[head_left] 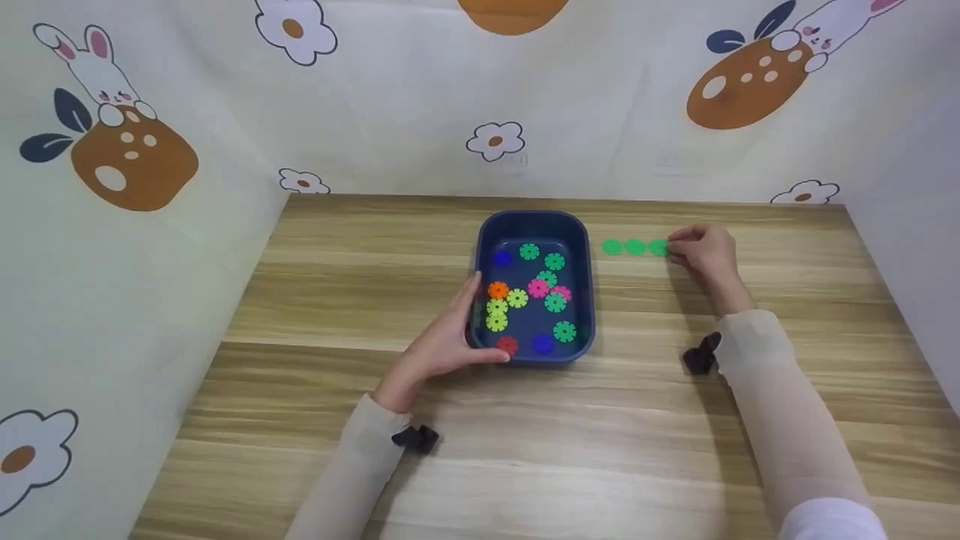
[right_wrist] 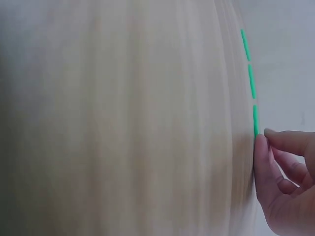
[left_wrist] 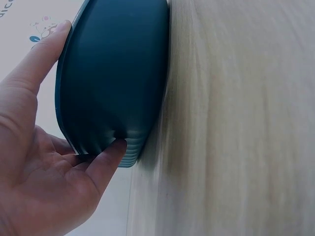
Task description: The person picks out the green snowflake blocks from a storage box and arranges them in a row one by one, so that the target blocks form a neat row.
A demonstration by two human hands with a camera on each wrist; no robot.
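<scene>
A dark blue plastic tray point(head_left: 532, 352) stands on the wooden table, holding several notched plastic discs in green, yellow, pink, orange, red and blue. My left hand point(head_left: 448, 337) grips its near left corner, thumb on the near rim and fingers along the left side; in the left wrist view the hand point(left_wrist: 54, 172) spans the tray's outer wall point(left_wrist: 113, 73). Right of the tray, three green notched discs point(head_left: 635, 247) lie in a row. My right hand point(head_left: 709, 256) pinches the right edge of the rightmost green disc point(head_left: 658, 247), its fingertips partly hiding it.
Wood-grain table point(head_left: 315, 300) surrounds the tray. A patterned cloth point(head_left: 390, 97) with rabbits and flowers rises along the back and left edges. Dark wrist-worn devices point(head_left: 701, 355) sit at both sleeves.
</scene>
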